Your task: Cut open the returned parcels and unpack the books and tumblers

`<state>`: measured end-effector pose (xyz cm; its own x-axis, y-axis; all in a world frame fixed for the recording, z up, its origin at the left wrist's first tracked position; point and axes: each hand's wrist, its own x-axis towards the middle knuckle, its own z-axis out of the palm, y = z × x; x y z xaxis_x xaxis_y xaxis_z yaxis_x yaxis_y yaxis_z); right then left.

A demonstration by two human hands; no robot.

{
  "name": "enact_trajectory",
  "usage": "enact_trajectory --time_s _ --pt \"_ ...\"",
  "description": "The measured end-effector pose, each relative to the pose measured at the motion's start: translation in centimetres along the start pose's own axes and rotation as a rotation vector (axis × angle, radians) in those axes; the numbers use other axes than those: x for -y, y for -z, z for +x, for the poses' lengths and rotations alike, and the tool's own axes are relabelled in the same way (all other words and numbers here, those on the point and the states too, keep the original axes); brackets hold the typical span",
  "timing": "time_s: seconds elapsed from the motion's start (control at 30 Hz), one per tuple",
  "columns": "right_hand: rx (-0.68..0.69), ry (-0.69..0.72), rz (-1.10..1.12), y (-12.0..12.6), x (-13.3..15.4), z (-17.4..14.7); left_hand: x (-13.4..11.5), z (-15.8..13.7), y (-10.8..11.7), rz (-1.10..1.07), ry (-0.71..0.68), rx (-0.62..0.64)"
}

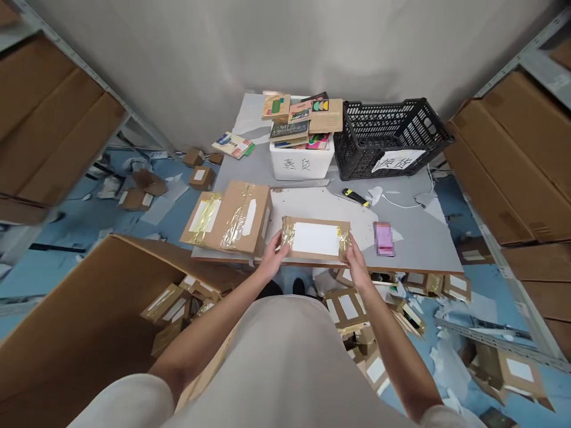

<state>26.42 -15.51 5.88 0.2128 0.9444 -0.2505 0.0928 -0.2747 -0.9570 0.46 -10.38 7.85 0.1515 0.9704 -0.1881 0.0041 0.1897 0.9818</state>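
A small taped cardboard parcel (pixel 316 238) with a white label is held level at the table's front edge. My left hand (pixel 273 257) grips its left end, fingers wrapped round the corner. Its right end is in my right hand (pixel 356 259), with the thumb along the side. Just left of the parcel lie larger taped cardboard boxes (pixel 235 214). A yellow and black utility knife (pixel 355 197) rests behind the parcel. To the right is a phone (pixel 384 239) with a pink, blurred screen.
Behind stand a white bin (pixel 301 164) heaped with books and a black plastic crate (pixel 392 142). More books (pixel 232 144) lie left of the bin. A big open carton (pixel 89 321) is at my lower left. Parcels and paper scraps litter the blue floor (pixel 178 208). Shelves flank both sides.
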Motion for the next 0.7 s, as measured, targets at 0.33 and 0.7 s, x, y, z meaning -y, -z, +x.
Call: enact_trajectory --time_s 0.33,0.7 --pt "-0.029 -0.222 0.062 -3.5 -0.4 7.4 3.5 7.7 -0.2 0.144 0.146 -0.077" --pt "-0.024 -0.275 0.062 -3.6 -2.7 9.3 6.8 9.6 -0.3 0.121 0.251 -0.083"
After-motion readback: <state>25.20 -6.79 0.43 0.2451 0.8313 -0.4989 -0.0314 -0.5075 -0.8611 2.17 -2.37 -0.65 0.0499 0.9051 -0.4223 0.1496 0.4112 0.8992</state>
